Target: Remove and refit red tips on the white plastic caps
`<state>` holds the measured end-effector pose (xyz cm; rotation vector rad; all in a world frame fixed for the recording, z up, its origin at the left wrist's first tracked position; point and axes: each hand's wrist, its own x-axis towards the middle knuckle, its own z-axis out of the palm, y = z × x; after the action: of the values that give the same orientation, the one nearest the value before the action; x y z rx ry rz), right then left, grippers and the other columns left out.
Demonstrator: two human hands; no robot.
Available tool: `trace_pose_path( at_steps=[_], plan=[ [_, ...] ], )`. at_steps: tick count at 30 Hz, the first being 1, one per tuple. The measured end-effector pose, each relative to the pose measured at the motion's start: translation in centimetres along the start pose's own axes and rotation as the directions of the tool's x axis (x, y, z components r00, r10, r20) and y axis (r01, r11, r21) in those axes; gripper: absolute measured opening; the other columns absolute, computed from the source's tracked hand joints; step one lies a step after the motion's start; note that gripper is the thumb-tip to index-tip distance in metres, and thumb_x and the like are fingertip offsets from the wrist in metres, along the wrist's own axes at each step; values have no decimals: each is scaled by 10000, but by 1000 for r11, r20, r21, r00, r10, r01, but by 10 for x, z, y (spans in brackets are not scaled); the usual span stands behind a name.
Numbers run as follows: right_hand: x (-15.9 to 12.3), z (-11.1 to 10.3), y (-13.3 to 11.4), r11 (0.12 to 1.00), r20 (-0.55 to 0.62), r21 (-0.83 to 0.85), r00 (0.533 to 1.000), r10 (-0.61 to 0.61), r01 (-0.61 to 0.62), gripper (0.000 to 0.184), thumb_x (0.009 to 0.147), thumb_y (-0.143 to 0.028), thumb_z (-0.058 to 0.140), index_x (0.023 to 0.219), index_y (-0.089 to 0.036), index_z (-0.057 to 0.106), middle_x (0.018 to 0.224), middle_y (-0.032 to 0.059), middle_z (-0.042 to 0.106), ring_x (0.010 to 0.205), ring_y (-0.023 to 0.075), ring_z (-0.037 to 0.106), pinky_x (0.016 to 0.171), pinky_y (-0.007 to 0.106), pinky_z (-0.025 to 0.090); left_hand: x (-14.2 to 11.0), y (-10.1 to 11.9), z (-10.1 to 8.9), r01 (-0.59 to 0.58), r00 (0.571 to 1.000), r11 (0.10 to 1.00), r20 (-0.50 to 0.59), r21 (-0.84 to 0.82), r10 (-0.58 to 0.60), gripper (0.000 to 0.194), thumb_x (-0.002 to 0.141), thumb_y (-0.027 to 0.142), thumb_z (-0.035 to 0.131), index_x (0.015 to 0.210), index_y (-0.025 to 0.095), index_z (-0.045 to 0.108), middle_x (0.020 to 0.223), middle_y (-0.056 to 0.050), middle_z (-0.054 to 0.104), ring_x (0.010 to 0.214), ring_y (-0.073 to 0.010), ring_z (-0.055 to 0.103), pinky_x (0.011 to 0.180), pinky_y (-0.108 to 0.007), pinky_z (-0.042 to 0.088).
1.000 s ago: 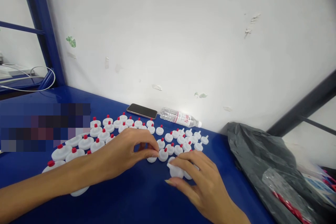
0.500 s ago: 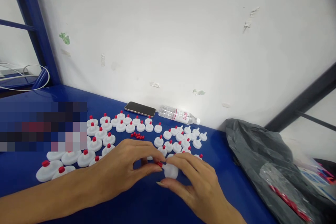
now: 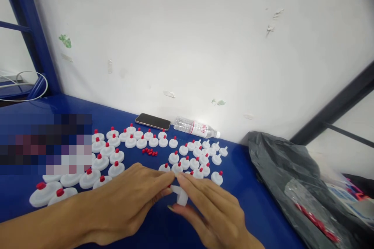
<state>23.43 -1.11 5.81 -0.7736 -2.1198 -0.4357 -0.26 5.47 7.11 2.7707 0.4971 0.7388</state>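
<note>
Left hand (image 3: 128,199) pinching red cap (image 3: 170,186), mostly hidden, at spout (image 3: 175,189) of white lid (image 3: 182,198); right hand (image 3: 214,211) gripping lid between thumb and fingers, near middle. Capping step, seemingly — next move calls for straight push, lid steady.

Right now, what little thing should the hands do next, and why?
Maybe push the red cap firmly onto the spout of the white piece: the left hand pinches that cap right at the spout's tip, the right hand holds the piece, and many red-capped pieces stand nearby. I can't see whether it is fully on.
</note>
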Motion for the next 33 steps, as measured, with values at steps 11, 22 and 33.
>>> trace_pose_path(
  at_steps=[11, 22, 33],
  plan=[
    [6, 5, -8, 998, -48, -58, 999, -22, 19, 293, 1117, -189, 606, 1364, -43, 665, 1218, 150, 837, 1125, 157, 814, 1042, 206, 622, 6, 12, -10, 1, 1000, 999, -12, -40, -2, 383, 1142, 222, 255, 902, 238, 553, 719, 46, 667, 547, -135, 561, 584, -271, 439],
    [-13, -56, 88, 595, -62, 29, 593, 803, -803, 405, 961, -538, 721, 1231, -236, 721, 1221, 105, 833, 1033, 293, 840, 895, 391, 701, 15, -76, -33, 382, 924, 862, -117, 332, -364, 375, 1068, 338, 351, 869, 230, 650, 891, -90, 772, 793, -282, 680, 668, -390, 390],
    [-41, -77, 131, 482, 549, -90, 360, 754, -872, 264, 779, -505, 859, 857, -261, 792, 1048, 29, 846, 1020, 281, 791, 967, 406, 607, 3, -96, -20, 378, 890, 820, 76, 431, -450, 186, 1018, 274, 542, 920, 252, 699, 966, -77, 798, 827, -294, 730, 619, -361, 378]
  ],
)
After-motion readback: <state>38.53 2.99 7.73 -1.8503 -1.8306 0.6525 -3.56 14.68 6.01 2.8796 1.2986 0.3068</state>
